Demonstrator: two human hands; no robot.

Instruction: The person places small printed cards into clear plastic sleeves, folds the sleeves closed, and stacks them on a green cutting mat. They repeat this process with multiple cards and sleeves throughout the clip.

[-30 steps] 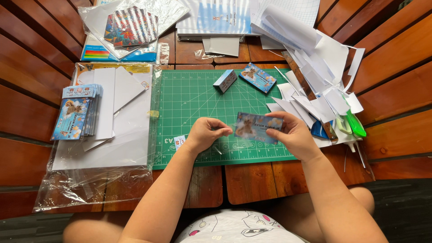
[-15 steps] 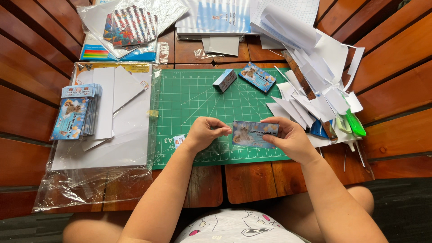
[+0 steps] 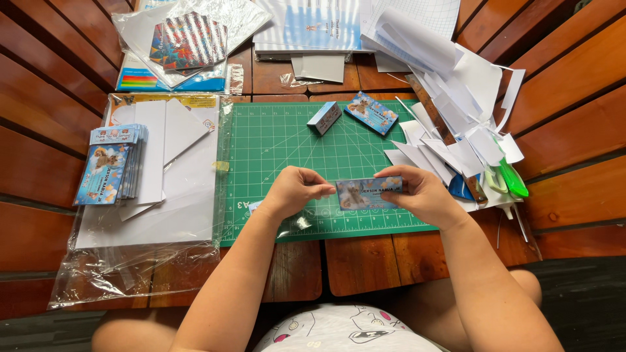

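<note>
You hold a pale blue printed card (image 3: 368,193) over the green cutting mat (image 3: 280,143) — white grid lines. Reddish-brown slatted worktop (image 3: 39,169), white paper scraps (image 3: 456,111), a rainbow-striped pack (image 3: 140,81) — multicoloured.

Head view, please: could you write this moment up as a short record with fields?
left hand: pinches the left end of the printed card
right hand: grips the card's right end
card: held flat just above the green cutting mat
on mat: small folded box, another card
left side: stack of cards on white sheets in a clear plastic bag
right side: white paper scraps, green-handled scissors
</note>
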